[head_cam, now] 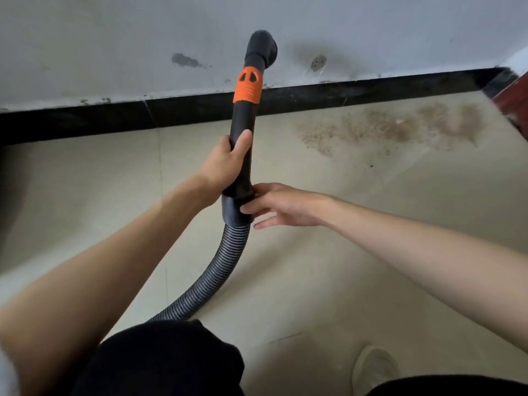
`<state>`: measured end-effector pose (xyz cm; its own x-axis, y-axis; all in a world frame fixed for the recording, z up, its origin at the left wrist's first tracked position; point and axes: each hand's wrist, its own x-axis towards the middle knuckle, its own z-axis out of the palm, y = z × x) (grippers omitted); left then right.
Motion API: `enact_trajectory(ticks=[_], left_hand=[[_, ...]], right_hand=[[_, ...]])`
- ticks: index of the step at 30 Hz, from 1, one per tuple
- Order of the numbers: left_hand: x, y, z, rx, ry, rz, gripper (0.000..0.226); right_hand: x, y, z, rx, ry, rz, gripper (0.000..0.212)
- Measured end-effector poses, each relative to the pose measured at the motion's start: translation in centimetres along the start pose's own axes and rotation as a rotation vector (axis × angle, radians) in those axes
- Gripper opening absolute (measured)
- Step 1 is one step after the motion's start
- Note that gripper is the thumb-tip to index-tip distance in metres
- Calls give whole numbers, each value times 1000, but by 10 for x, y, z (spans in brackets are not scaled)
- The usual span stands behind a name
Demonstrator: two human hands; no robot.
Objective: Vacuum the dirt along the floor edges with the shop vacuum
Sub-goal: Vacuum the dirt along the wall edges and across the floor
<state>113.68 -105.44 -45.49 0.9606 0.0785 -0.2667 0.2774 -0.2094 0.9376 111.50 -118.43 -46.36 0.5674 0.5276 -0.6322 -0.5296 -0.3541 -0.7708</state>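
Observation:
My left hand (225,164) grips the black vacuum wand (243,124) below its orange collar (248,86). The wand points up and away, and its round nozzle (263,48) hangs in front of the grey wall, above the black baseboard (371,90). My right hand (281,205) touches the black hose cuff (235,208) from the right with straight, spread fingers. The ribbed grey hose (217,278) curves down from the cuff toward my lap. A patch of brown dirt (394,128) lies on the beige floor beside the baseboard, to the right of the wand.
The grey wall (114,52) is scuffed and stained. A reddish-brown edge (511,101) stands at the far right corner. My pale shoe (374,367) rests on the floor at the bottom right, and my dark clothing (168,358) fills the bottom centre.

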Motion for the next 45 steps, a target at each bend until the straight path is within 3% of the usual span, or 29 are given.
enact_trajectory(ticks=[2,6,9,12,16,24,34,40,45], left_hand=[[6,13,19,-115,19,-7,35],[11,32,60,-316,65,-56,39],[15,44,88,-377,68,-104,37],[26,53,114,-298,70,-198,34],[45,53,140,-207,113,-346,36],[50,43,149,-205,208,-494,28],[89,-4,139,-195,286,-663,25],[106,-32,157,-214,239,-682,45],[112,-30,180,-197,193,-698,44]], right_hand=[[-4,2,-13,8,33,-110,23],[-15,14,-40,-103,261,-322,9],[-23,27,-61,-131,406,-376,32],[-32,35,-85,-130,493,-351,36],[-42,38,-119,-255,443,-281,36],[-53,18,-160,-735,220,-141,40],[6,27,-159,-932,187,-106,31],[20,43,-175,-965,209,-47,29],[17,55,-197,-996,226,-18,26]])
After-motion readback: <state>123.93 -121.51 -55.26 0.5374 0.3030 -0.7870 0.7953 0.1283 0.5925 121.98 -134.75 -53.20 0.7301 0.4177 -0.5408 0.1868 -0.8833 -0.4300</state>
